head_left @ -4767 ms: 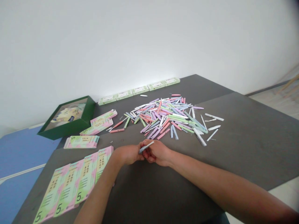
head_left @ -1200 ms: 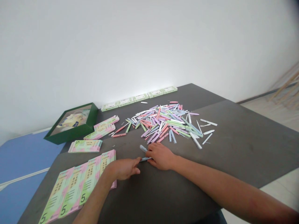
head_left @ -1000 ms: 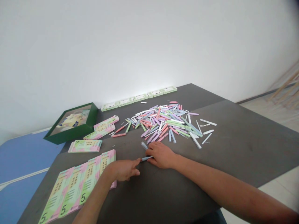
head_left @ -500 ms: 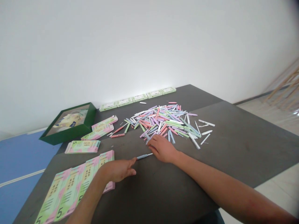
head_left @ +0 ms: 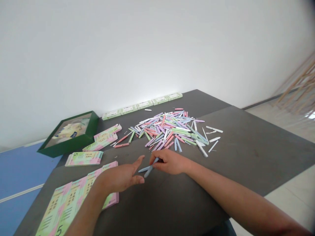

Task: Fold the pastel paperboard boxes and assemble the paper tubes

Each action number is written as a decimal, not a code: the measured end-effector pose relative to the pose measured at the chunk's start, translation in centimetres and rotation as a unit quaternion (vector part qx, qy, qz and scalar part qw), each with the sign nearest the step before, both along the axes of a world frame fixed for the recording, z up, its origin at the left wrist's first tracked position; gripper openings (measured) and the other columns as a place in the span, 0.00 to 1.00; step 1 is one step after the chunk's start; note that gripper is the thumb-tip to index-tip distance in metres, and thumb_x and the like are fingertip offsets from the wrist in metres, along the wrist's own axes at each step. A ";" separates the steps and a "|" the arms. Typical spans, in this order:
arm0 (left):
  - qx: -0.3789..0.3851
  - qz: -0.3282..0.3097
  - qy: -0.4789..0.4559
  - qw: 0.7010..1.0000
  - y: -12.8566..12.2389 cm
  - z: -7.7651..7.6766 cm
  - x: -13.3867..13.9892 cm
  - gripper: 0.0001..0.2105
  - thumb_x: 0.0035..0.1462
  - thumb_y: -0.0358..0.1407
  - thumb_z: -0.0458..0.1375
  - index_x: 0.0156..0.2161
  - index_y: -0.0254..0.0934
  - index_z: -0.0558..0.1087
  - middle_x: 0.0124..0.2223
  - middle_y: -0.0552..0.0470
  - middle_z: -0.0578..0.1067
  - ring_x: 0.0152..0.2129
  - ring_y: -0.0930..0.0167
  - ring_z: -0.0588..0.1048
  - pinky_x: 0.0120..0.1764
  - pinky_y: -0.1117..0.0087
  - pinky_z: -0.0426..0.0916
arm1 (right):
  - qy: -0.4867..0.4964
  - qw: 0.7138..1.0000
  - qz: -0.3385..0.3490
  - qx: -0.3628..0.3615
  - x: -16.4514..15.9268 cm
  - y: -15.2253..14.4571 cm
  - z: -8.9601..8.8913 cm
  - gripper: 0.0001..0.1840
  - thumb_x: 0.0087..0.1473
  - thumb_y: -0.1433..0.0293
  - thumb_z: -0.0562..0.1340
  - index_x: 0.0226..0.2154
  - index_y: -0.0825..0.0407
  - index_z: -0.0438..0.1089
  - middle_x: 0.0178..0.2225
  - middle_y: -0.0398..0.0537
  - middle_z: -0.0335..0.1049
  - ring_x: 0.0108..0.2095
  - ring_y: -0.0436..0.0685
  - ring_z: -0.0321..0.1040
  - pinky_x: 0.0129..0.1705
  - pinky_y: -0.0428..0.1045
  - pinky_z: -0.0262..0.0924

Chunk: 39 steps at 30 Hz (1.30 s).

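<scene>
The right hand (head_left: 165,161) pinches a blue pen (head_left: 148,172) between its fingers, the pile (head_left: 169,129) at its twelve o'clock; toward nine, the left hand's (head_left: 120,177) fingers spread, holding nothing.

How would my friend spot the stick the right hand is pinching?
Find the dark table, then the colourful pile on it. Just nearer the person is the right hand. Its blue-grey stick slants steeply between finger and thumb, while the neighbouring blue stick lies more sideways.
</scene>
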<state>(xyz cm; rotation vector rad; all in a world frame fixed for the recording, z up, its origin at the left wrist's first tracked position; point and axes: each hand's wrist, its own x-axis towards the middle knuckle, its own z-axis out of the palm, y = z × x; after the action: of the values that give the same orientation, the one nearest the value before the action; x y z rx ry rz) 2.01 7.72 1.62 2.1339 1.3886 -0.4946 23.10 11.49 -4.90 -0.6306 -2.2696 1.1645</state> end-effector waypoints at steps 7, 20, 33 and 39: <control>-0.033 -0.029 -0.028 0.999 1.6 -1.0 3.0 0.24 0.53 0.45 0.55 0.52 0.36 0.63 0.41 0.50 0.77 0.36 0.62 0.74 0.36 0.70 0.65 | 0.128 0.985 -0.084 -0.074 -1.9 -2.6 -0.5 0.04 0.53 0.75 0.54 0.33 0.52 0.62 0.34 0.44 0.67 0.32 0.49 0.64 0.33 0.43 0.56; -0.061 -0.032 0.008 0.998 1.0 -0.7 0.8 0.30 0.55 0.47 0.49 0.59 0.31 0.56 0.39 0.44 0.76 0.31 0.60 0.75 0.31 0.68 0.64 | 0.287 0.909 0.089 -0.288 -1.8 -0.8 -2.1 0.15 0.45 0.82 0.52 0.36 0.51 0.54 0.28 0.39 0.64 0.23 0.45 0.59 0.25 0.42 0.52; -0.074 -0.026 0.018 0.997 0.0 -0.6 -0.3 0.36 0.57 0.48 0.46 0.65 0.32 0.40 0.41 0.45 0.76 0.32 0.64 0.74 0.33 0.71 0.64 | 0.373 0.755 0.109 -0.528 -2.0 -1.0 -2.1 0.09 0.54 0.65 0.59 0.32 0.52 0.59 0.15 0.32 0.50 0.14 0.43 0.44 0.18 0.40 0.41; -0.096 -0.018 0.003 0.995 0.3 -0.7 -0.2 0.37 0.56 0.48 0.48 0.64 0.31 0.44 0.43 0.45 0.76 0.34 0.63 0.74 0.35 0.71 0.64 | 0.325 0.792 0.080 -0.510 -2.1 -0.6 -2.8 0.13 0.47 0.66 0.64 0.34 0.54 0.63 0.22 0.40 0.64 0.21 0.46 0.60 0.23 0.43 0.51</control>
<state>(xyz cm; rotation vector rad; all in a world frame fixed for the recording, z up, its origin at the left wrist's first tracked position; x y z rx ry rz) 1.80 8.06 0.90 2.0077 1.2530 -0.6223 20.99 10.85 -7.73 -0.2814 -0.9967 2.2642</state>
